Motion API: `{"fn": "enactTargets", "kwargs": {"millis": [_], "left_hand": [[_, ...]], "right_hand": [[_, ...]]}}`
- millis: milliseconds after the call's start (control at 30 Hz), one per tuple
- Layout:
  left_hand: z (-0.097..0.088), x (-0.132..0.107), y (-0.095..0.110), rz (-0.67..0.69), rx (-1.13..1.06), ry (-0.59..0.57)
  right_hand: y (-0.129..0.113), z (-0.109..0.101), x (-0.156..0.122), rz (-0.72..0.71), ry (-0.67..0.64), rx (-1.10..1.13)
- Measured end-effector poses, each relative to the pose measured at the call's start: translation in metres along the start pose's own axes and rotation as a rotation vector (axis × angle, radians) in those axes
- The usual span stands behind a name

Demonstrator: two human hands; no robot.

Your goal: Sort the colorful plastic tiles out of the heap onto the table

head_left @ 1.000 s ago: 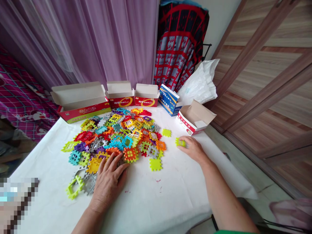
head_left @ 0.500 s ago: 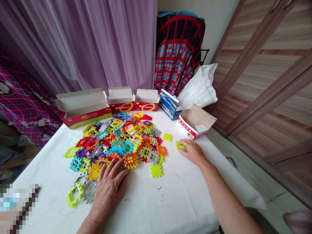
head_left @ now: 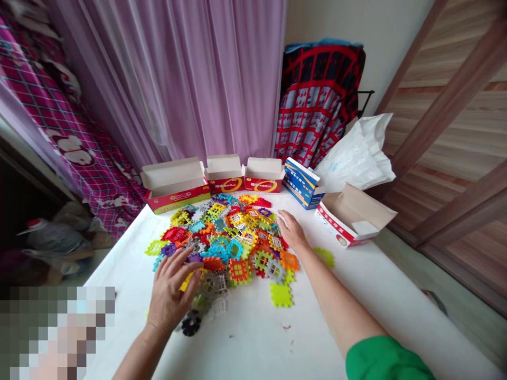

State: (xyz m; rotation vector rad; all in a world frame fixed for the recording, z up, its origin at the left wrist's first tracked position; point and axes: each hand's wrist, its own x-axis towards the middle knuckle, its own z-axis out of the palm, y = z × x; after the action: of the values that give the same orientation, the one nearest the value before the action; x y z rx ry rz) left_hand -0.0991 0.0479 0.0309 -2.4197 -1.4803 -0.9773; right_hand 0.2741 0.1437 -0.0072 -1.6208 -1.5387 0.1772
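Note:
A heap of colourful interlocking plastic building tiles [head_left: 237, 237] covers the middle of the white table. Over the heap's near left side is my left hand [head_left: 170, 290], its fingers spread. A yellow tile [head_left: 190, 279] shows between its thumb and fingers, without a visible grip. Below that hand lie grey tiles [head_left: 209, 286] and a round black notched piece [head_left: 191, 323]. My right hand [head_left: 292, 230] reaches to the heap's right edge, fingers stretched out, nothing visible in them. Beside the right forearm lies a lime-green tile [head_left: 325, 257]; another plain green tile [head_left: 281, 295] lies in front of the heap.
Open red boxes [head_left: 180, 195] line the back edge of the table. To their right stand a blue box [head_left: 301, 184] and an open red-and-white box [head_left: 348, 224], with a white plastic bag [head_left: 356, 153] behind. A wooden wardrobe [head_left: 447, 158] is at the right.
My right hand has left the lime-green tile and moved left to the heap. My left hand has lifted and spread; a black piece now shows beside it. The view has shifted left.

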Motion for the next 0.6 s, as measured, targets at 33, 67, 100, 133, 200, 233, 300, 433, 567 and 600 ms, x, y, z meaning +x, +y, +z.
{"fn": "enactTargets", "kwargs": {"millis": [33,67,100,133,200,233,300,433,567,600], "left_hand": [[0.000,0.005,-0.018,-0.108,0.009,0.000],[0.001,0.009,-0.037,-0.238,0.030,0.000],[0.004,0.014,-0.056,-0.375,0.036,-0.007],[0.007,0.018,-0.075,-0.502,0.016,-0.022],[0.017,0.027,-0.107,-0.677,-0.087,-0.073],[0.023,0.032,-0.119,-0.697,-0.102,-0.082],[0.036,0.043,-0.133,-0.693,-0.137,-0.099],[0.060,0.064,-0.131,-0.633,-0.207,-0.131],[0.067,0.075,-0.123,-0.582,-0.276,-0.162],[0.066,0.077,-0.124,-0.576,-0.284,-0.161]], "right_hand": [[0.000,0.008,0.006,0.048,-0.004,0.009],[0.000,0.015,0.010,0.085,-0.006,0.014],[-0.001,0.021,0.012,0.114,-0.008,0.016],[-0.001,0.025,0.012,0.137,-0.012,0.017],[-0.004,0.030,0.010,0.177,-0.032,0.016],[-0.007,0.032,0.007,0.202,-0.048,0.014],[-0.015,0.038,0.002,0.244,-0.075,0.009],[-0.040,0.058,-0.006,0.207,-0.092,0.006],[-0.054,0.070,-0.011,0.142,-0.082,-0.008],[-0.053,0.069,-0.010,0.124,-0.070,-0.018]]}}
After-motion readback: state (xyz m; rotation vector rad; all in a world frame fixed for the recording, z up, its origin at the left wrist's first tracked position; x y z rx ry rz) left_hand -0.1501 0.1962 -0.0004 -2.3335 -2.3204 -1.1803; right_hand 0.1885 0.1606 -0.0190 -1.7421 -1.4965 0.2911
